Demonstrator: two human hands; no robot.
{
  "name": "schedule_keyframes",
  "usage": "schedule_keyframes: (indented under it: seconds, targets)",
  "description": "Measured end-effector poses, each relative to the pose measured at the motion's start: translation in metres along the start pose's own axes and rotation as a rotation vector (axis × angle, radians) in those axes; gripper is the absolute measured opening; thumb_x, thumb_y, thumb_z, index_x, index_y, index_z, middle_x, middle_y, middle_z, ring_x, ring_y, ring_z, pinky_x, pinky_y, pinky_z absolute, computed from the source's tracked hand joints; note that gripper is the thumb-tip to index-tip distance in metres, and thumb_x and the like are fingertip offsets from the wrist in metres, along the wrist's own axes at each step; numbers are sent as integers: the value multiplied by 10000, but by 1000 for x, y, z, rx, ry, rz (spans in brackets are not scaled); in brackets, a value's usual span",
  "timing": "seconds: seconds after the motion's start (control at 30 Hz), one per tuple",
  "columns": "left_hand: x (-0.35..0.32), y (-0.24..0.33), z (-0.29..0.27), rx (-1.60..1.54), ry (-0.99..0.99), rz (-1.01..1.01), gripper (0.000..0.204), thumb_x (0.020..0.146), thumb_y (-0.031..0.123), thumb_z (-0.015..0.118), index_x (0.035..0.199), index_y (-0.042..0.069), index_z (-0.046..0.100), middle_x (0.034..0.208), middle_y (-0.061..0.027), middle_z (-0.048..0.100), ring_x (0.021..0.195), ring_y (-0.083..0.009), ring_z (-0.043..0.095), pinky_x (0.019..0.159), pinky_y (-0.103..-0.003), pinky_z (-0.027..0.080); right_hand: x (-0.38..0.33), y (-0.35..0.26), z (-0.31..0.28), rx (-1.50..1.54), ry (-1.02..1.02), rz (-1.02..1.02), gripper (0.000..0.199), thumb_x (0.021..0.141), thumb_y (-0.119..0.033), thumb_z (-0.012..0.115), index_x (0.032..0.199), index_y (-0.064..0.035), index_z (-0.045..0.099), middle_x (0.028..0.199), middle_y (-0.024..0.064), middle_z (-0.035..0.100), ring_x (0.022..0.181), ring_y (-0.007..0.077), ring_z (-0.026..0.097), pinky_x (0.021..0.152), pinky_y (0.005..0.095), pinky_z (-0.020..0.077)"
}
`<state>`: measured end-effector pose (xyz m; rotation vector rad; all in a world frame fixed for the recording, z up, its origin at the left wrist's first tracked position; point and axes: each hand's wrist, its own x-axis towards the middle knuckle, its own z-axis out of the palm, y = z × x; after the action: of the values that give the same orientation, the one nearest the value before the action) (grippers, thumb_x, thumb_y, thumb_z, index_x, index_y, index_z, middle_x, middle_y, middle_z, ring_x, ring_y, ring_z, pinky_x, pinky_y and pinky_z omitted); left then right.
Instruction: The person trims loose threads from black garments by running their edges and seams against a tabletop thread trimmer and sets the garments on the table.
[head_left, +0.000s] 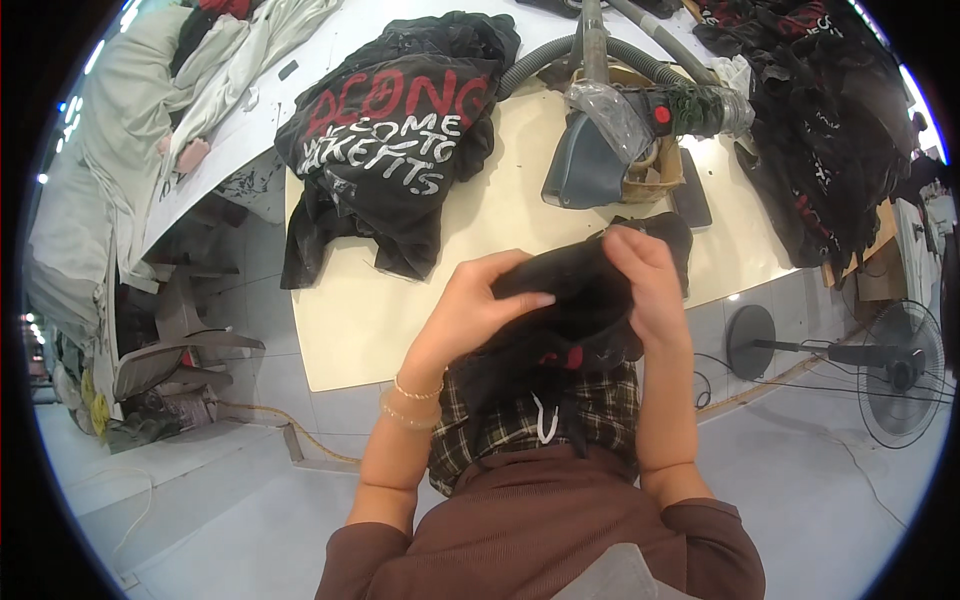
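A black garment (570,345) hangs between my hands, over the front edge of the cream table and my lap. Its opening is spread, showing a dark inside. My left hand (488,300) grips the opening's left rim, thumb inside and fingers behind. At the right rim, my right hand (648,285) pinches the cloth between thumb and fingers. A bit of red print shows low on the garment. Part of the black cloth lies on the table behind my right hand.
Black garments with red and white lettering (400,120) are heaped at the table's (340,340) far left; more black garments (830,150) hang at right. A grey suction nozzle (585,165) with hoses stands behind my hands. A floor fan (900,370) is at right, a chair (160,370) at left.
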<state>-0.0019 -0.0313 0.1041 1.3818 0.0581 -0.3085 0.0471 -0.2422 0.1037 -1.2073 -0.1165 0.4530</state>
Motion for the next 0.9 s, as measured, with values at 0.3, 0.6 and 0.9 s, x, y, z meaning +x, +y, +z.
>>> schedule_keyframes:
  seconds: [0.3, 0.6, 0.9]
  targets:
    - [-42, -61, -93, 1126, 1105, 279, 385, 656, -152, 562, 946, 82, 659, 877, -85, 541, 781, -275, 571, 689, -365, 465, -111, -47, -82, 321, 271, -686, 358, 953, -295, 585, 782, -113, 330, 706, -7, 352, 644, 128, 427, 603, 297, 411]
    - [-107, -97, -178, 955, 1323, -46, 247, 807, -39, 581, 1022, 36, 678, 781, -90, 657, 681, -228, 631, 645, -317, 491, -125, -44, -182, 349, 911, -342, 310, 971, -194, 568, 1230, -23, 591, 1243, 99, 618, 1129, 233, 593, 983, 375, 462]
    - [-54, -14, -67, -417, 276, -107, 265, 963, 76, 493, 1191, -27, 583, 1094, -65, 652, 957, -127, 630, 844, -264, 519, -38, 9, 14, -898, 116, -360, 523, 768, -235, 766, 1214, -35, 579, 1256, 134, 534, 1197, 302, 485, 1040, 387, 359]
